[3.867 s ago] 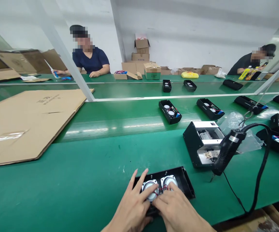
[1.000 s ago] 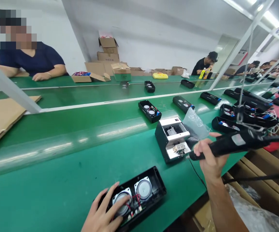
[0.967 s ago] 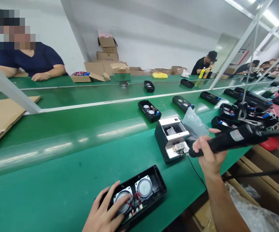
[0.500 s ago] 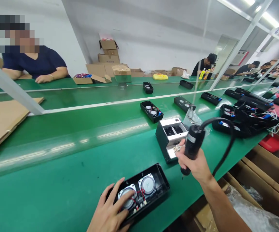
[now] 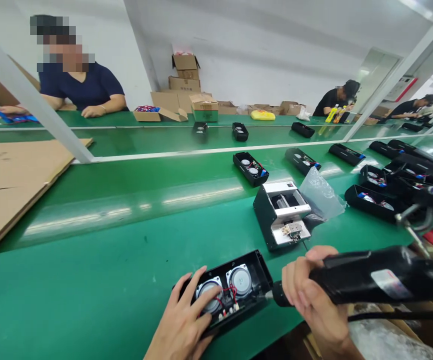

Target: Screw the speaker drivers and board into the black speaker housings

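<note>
A black speaker housing [image 5: 263,272] lies on the green bench near the front edge, its inside facing up. Two round speaker drivers [image 5: 241,281] with red wires sit in it. My left hand [image 5: 192,312] grips its left end, fingers across the left driver and the thumb side at the near wall. A black electric screwdriver [image 5: 355,275] is in my right hand [image 5: 310,290], fingers wrapped round its front part. It is tilted nearly level, with its tip at the housing's right end; whether the tip touches a screw I cannot tell.
A screw feeder [image 5: 282,215] stands behind the housing, with a clear plastic bag [image 5: 321,195] beside it. More housings [image 5: 251,169] lie along the bench, piled at right. Cardboard [image 5: 21,185] lies at left. A metal post [image 5: 47,95] rises there; a person [image 5: 81,92] sits across.
My right hand has swung the screwdriver from upright beside the feeder to nearly level, bringing its tip to the housing's right end. My left hand stays on the housing. The view has shifted slightly.
</note>
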The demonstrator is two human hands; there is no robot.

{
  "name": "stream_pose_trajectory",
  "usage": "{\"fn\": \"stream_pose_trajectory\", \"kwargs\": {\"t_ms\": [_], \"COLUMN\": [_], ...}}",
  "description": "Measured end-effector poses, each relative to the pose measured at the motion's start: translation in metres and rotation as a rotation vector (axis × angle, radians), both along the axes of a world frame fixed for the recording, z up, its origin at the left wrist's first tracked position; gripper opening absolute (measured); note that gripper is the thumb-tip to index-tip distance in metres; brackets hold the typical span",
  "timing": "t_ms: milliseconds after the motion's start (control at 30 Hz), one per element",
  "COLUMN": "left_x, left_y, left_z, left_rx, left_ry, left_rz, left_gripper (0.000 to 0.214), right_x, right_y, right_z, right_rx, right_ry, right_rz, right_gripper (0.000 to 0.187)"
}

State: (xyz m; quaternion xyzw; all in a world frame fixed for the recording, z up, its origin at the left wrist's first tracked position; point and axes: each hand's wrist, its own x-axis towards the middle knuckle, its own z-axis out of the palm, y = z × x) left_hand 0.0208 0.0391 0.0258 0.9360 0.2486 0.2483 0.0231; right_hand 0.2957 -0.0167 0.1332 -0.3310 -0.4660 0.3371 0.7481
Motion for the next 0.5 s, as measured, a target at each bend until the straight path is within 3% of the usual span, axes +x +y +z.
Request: {"fn": "stream_pose_trajectory", "kwargs": {"t_ms": [233,500], "left_x": [0.002,0.002], "left_y": [-0.002,-0.002], "left_z": [0.01,0.009], "left_rx": [0.013,-0.007], "left_ry": [0.012,0.022], "left_rz": [0.0,0.012], "left_gripper": [0.047,0.052], "right_x": [-0.019,-0.024], "right_y": [-0.005,0.002], "right_z": [-0.04,-0.043], "right_rx": [-0.038,-0.066], "right_ry": [-0.108,-0.176], "right_rz": [0.102,0.08], "right_gripper": [0.035,0.032]}}
